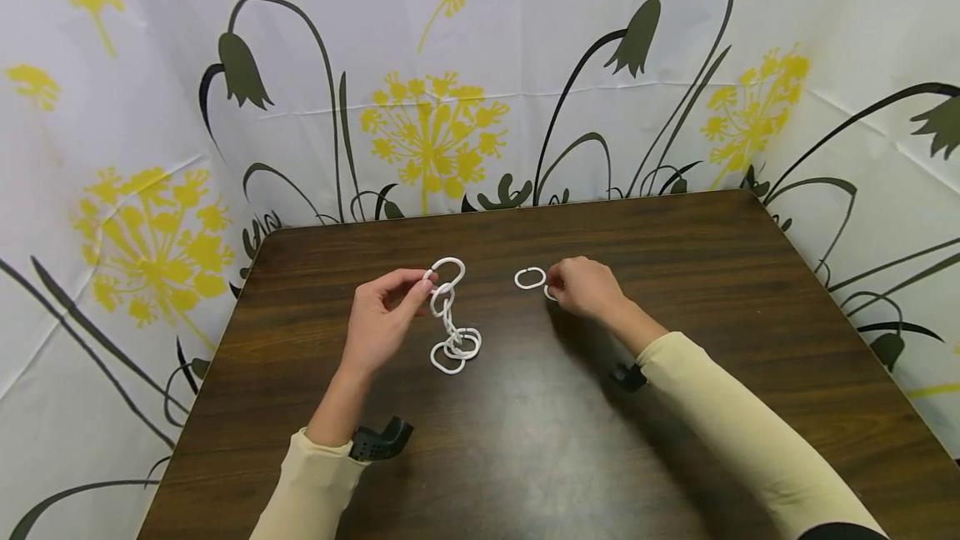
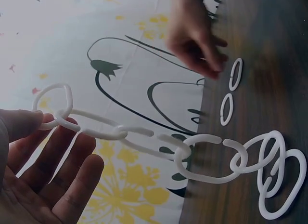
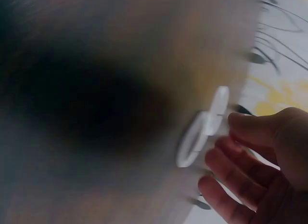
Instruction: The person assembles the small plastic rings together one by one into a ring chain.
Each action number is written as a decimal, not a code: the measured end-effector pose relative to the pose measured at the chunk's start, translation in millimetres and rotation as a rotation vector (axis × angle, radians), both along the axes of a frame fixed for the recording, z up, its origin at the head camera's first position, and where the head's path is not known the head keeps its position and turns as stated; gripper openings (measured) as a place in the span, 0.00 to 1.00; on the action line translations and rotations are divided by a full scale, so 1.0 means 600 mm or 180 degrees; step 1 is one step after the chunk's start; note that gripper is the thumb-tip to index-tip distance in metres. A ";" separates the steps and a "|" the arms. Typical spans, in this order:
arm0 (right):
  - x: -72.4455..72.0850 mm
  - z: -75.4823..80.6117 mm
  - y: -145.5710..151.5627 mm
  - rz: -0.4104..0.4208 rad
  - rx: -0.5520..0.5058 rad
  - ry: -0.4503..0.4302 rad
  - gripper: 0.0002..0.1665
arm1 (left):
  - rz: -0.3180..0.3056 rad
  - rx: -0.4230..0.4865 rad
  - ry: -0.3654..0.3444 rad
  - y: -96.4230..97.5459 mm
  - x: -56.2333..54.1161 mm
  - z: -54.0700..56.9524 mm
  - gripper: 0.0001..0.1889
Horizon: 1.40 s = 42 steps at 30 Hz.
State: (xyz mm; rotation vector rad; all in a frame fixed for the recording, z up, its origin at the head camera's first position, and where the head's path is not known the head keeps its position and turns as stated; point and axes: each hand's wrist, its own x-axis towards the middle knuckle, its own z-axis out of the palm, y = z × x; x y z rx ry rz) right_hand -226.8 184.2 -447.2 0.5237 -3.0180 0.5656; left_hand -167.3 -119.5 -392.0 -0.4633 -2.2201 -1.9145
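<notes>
My left hand (image 1: 377,317) pinches the end link of a white plastic chain (image 1: 448,320) between thumb and forefinger, its other fingers loosely spread in the left wrist view. From there the chain hangs down, and its lower links lie heaped on the table. A loose white oval link (image 1: 517,280) lies to the right of the chain. My right hand (image 1: 588,288) is just over a second loose link (image 1: 550,294), partly covering it in the head view. The right wrist view shows its fingers loosely bent beside both links, with nothing between them.
The dark wood-grain table (image 1: 517,457) carries the chain and loose links. A white curtain (image 1: 300,140) with printed yellow and grey-green flowers hangs behind its far edge and along both sides. Black wrist devices (image 1: 381,440) are worn at the sleeve cuffs.
</notes>
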 end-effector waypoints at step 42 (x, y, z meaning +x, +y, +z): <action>0.026 0.047 -0.048 0.0011 -0.1487 0.0078 0.07 | -0.0132 -0.0160 -0.0053 0.006 0.028 0.045 0.08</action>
